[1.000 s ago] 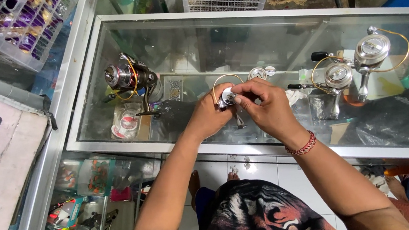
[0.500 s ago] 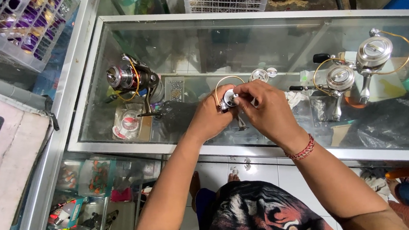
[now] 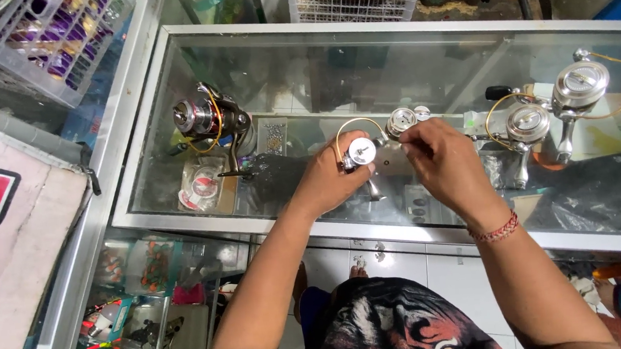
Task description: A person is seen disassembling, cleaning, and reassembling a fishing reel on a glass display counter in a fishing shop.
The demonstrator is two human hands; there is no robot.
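Left hand (image 3: 329, 180) grip closed on small silver spinning reel (image 3: 360, 152); right hand (image 3: 446, 164) pinching silver spool (image 3: 400, 121) at two o'clock, over glass worktop (image 3: 302, 72).

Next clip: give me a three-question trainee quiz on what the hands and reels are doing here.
1. True or false: the left hand grips a silver reel over the glass counter.
2. What does the right hand wear at the wrist?
A. a watch
B. a red bracelet
C. a glove
3. How many silver reels stand right of the hands?

Key:
1. True
2. B
3. Two: the smaller reel and the larger reel.
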